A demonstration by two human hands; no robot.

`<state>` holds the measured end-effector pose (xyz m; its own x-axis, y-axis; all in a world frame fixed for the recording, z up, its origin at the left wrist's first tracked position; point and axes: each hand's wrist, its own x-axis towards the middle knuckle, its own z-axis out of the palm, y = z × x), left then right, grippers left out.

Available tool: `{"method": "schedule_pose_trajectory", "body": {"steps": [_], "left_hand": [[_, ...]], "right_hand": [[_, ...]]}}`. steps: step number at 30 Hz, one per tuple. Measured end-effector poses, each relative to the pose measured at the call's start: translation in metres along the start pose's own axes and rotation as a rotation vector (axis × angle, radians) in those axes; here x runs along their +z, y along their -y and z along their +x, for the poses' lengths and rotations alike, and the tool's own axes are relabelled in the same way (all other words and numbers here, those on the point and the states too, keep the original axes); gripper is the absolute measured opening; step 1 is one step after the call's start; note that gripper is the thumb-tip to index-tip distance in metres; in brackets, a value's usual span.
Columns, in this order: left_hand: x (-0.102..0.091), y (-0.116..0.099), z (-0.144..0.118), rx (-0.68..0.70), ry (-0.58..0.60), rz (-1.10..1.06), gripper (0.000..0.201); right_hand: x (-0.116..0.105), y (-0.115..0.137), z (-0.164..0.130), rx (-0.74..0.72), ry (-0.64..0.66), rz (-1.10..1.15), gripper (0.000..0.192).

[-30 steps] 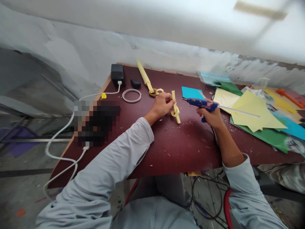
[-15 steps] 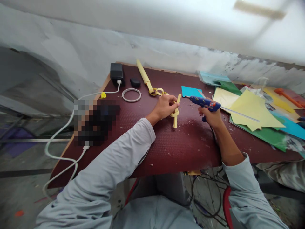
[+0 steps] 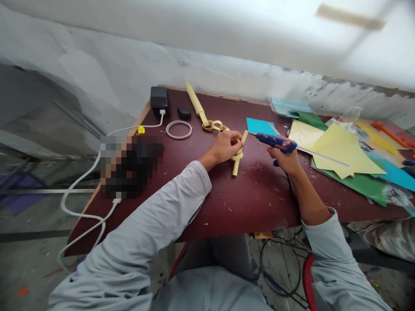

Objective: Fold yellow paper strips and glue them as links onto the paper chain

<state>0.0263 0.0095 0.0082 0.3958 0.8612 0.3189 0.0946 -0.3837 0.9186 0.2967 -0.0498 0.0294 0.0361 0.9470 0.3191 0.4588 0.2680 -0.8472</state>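
Left hand pinches a folded strip of pale yellow paper, fingers closed on its looped middle, near the centre of the dark red textured bench. Right hand is wrapped tight round a blue hot-glue gun, its nozzle pointing at the strip's upper end, just beside it. Loose sheets of yellow, green and blue paper crowd the bench's right edge. Toward the back-left corner, a black charger block and a white ring.

left hand pinching a yellow paper strip, right hand aiming a blue glue gun at it
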Motion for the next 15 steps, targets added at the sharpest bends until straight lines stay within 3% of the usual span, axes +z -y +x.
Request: {"method": "schedule_pose_trajectory", "body": {"steps": [15], "left_hand": [[0.0015,0.0024,0.0012,0.021,-0.013,-0.013,0.004]], "right_hand": [[0.0023,0.0049,-0.0017,-0.032,0.002,-0.016,0.02]]}}
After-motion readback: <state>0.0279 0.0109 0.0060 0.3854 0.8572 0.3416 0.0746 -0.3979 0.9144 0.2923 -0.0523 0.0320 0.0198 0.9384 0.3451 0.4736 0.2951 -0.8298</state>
